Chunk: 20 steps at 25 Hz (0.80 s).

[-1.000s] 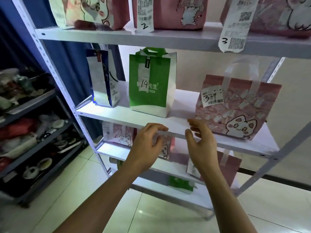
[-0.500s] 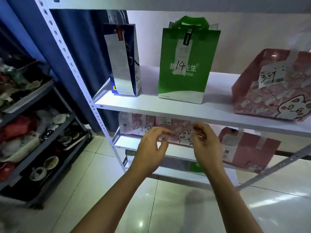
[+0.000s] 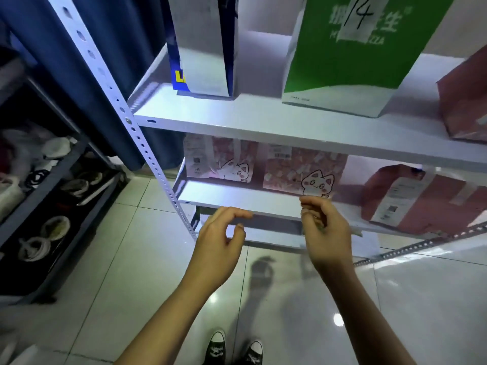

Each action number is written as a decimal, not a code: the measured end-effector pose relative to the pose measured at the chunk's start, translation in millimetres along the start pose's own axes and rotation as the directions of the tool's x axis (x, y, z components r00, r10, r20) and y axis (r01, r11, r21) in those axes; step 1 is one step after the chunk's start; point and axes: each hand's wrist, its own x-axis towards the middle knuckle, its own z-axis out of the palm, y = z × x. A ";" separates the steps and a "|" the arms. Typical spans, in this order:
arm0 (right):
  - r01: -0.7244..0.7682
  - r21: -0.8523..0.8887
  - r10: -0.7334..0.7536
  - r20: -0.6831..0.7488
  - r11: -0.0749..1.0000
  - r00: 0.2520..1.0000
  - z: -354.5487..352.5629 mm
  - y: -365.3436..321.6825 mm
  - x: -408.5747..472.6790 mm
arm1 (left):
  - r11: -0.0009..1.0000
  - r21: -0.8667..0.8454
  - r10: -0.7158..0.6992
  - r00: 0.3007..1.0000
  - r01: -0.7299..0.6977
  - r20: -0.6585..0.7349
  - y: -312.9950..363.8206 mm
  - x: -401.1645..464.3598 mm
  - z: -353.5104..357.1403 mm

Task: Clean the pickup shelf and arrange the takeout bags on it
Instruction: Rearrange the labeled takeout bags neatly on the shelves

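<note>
Both hands empty, fingers loosely curled: left hand (image 3: 220,242) and right hand (image 3: 325,233) hover before the lower shelf (image 3: 237,198), where pink cat bags (image 3: 303,171) stand at twelve o'clock. Up at one o'clock, the green bag (image 3: 350,61) carries a handwritten "14"; the blue-and-white bag (image 3: 203,48) stands at eleven.

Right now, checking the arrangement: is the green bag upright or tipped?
Upright: the green bag stands on its flat base on the shelf.
</note>
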 end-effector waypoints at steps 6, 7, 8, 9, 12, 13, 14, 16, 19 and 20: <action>0.157 -0.036 -0.151 0.143 0.987 0.978 66.3 52.7 46.4 | 0.994 0.012 -0.108 0.992 0.109 -0.071 -75.7 29.0 3.9; 0.162 -0.040 -0.153 0.164 0.986 0.974 81.6 61.8 52.6 | 0.993 0.027 -0.114 0.990 0.117 -0.083 -90.3 33.2 3.8; 0.166 -0.042 -0.156 0.178 0.985 0.972 94.6 69.8 57.8 | 0.992 0.042 -0.113 0.988 0.118 -0.102 -102.8 36.8 3.3; 0.169 -0.046 -0.158 0.185 0.985 0.970 106.0 76.9 62.1 | 0.992 0.052 -0.106 0.987 0.113 -0.120 -114.1 40.4 2.8; 0.178 -0.082 -0.161 0.185 0.981 0.969 139.5 99.6 70.2 | 0.990 0.067 -0.112 0.982 0.124 -0.151 -150.7 51.0 5.9; 0.177 -0.101 -0.156 0.180 0.979 0.971 149.8 107.2 72.0 | 0.987 0.069 -0.131 0.979 0.143 -0.157 -163.0 54.0 7.9; 0.170 -0.122 -0.147 0.176 0.978 0.973 159.6 114.3 73.3 | 0.984 0.069 -0.149 0.975 0.162 -0.162 -174.8 56.3 9.8; 0.152 -0.163 -0.121 0.183 0.975 0.976 176.5 128.3 73.5 | 0.981 0.066 -0.169 0.971 0.182 -0.171 -196.5 58.1 14.7; 0.161 -0.191 -0.117 0.225 0.968 0.967 193.1 142.2 69.3 | 0.978 0.082 -0.175 0.972 0.189 -0.160 -217.2 56.8 19.8; 0.169 -0.196 -0.121 0.237 0.966 0.964 196.1 144.2 67.8 | 0.977 0.094 -0.176 0.973 0.191 -0.150 -220.7 56.4 20.6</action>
